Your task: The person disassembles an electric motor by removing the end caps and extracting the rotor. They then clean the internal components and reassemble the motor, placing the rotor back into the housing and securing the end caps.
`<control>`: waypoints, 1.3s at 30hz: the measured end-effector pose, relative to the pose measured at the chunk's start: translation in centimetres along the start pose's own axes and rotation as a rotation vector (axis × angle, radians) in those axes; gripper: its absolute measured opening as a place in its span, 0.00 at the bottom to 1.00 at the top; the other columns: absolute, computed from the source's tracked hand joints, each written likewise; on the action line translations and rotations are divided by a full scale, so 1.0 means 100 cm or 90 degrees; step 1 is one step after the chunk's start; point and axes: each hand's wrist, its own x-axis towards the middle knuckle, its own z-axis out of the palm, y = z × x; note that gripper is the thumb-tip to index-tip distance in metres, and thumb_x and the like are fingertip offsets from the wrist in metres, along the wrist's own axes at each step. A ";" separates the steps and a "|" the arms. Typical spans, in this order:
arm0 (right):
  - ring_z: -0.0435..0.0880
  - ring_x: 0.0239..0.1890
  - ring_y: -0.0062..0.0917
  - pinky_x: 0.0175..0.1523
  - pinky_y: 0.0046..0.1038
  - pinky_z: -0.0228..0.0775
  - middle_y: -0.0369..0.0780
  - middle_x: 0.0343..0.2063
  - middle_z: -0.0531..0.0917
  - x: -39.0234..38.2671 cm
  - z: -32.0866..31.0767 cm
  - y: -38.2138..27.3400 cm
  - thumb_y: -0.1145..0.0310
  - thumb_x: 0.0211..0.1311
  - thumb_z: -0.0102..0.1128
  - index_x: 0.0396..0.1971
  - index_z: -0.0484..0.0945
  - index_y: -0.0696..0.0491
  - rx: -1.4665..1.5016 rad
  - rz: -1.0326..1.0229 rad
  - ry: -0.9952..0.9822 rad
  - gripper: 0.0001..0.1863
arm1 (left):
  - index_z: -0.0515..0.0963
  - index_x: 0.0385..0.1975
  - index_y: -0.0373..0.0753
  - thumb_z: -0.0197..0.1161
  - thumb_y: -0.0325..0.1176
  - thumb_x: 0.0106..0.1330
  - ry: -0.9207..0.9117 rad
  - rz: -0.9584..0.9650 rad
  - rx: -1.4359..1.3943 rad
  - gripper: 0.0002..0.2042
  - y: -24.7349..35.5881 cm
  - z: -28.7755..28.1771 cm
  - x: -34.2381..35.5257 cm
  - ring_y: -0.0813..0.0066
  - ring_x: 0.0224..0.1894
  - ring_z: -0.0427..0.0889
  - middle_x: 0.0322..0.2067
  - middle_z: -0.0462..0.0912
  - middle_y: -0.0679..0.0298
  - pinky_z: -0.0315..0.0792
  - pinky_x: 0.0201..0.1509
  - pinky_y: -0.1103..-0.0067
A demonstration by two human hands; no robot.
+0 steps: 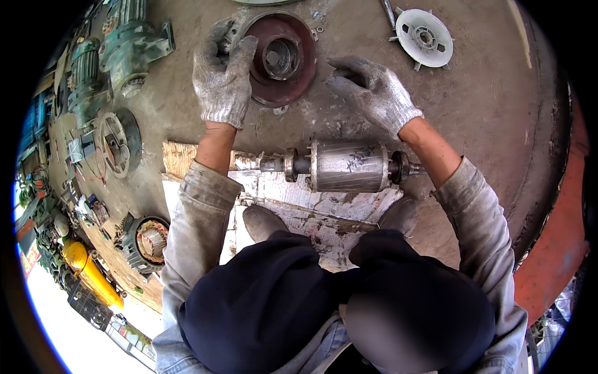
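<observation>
A round, dark red motor end cover (305,80) with a metal bearing seat in its middle lies on the floor in front of me. My left hand (223,78), in a dirty white glove, is closed at its left edge, thumb and fingers around a metal lug there. To the right of the cover, apart from it, hangs my right hand (374,90), gloved too, with thumb and fingers apart and nothing seen between them. Nearer to me a motor rotor (350,166) with its shaft and bearings lies crosswise on a flattened cardboard sheet (274,187).
A white plastic fan (425,38) lies at the far right beside a metal rod (388,12). Green motors (134,50), a round metal cover (120,143) and a stator with copper windings (149,242) stand on the left. My shoes (265,222) rest on the cardboard.
</observation>
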 end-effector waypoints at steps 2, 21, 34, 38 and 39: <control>0.88 0.58 0.31 0.64 0.33 0.79 0.47 0.56 0.88 -0.001 -0.001 -0.005 0.56 0.72 0.70 0.64 0.81 0.54 0.074 0.038 0.033 0.26 | 0.83 0.58 0.34 0.77 0.36 0.68 0.020 -0.100 0.007 0.22 -0.019 -0.010 0.002 0.74 0.44 0.83 0.46 0.86 0.62 0.79 0.52 0.76; 0.82 0.58 0.54 0.62 0.48 0.76 0.55 0.56 0.83 -0.041 0.011 -0.059 0.65 0.73 0.55 0.70 0.73 0.55 -0.321 -0.306 -0.143 0.27 | 0.86 0.40 0.37 0.69 0.30 0.73 -0.055 -0.667 -0.630 0.04 0.001 0.011 -0.049 0.79 0.21 0.75 0.26 0.82 0.67 0.72 0.25 0.77; 0.73 0.28 0.20 0.33 0.36 0.66 0.39 0.22 0.78 -0.114 -0.024 -0.059 0.54 0.69 0.68 0.34 0.83 0.60 -0.008 0.116 -0.225 0.21 | 0.87 0.49 0.32 0.68 0.35 0.72 -0.089 -0.598 -0.400 0.14 0.037 0.032 -0.065 0.74 0.27 0.80 0.32 0.87 0.62 0.74 0.32 0.74; 0.73 0.31 0.17 0.36 0.31 0.69 0.36 0.26 0.80 -0.111 0.008 -0.048 0.42 0.67 0.74 0.45 0.85 0.61 0.081 -0.038 -0.033 0.32 | 0.85 0.49 0.34 0.69 0.37 0.74 -0.108 -0.530 -0.355 0.13 0.048 0.021 -0.069 0.75 0.32 0.81 0.35 0.86 0.63 0.78 0.36 0.76; 0.74 0.32 0.17 0.37 0.31 0.70 0.37 0.27 0.81 -0.110 0.012 -0.045 0.41 0.67 0.74 0.48 0.85 0.61 0.104 -0.020 -0.021 0.33 | 0.86 0.50 0.33 0.68 0.38 0.74 -0.112 -0.485 -0.309 0.14 0.046 0.020 -0.069 0.72 0.33 0.83 0.36 0.88 0.60 0.78 0.38 0.74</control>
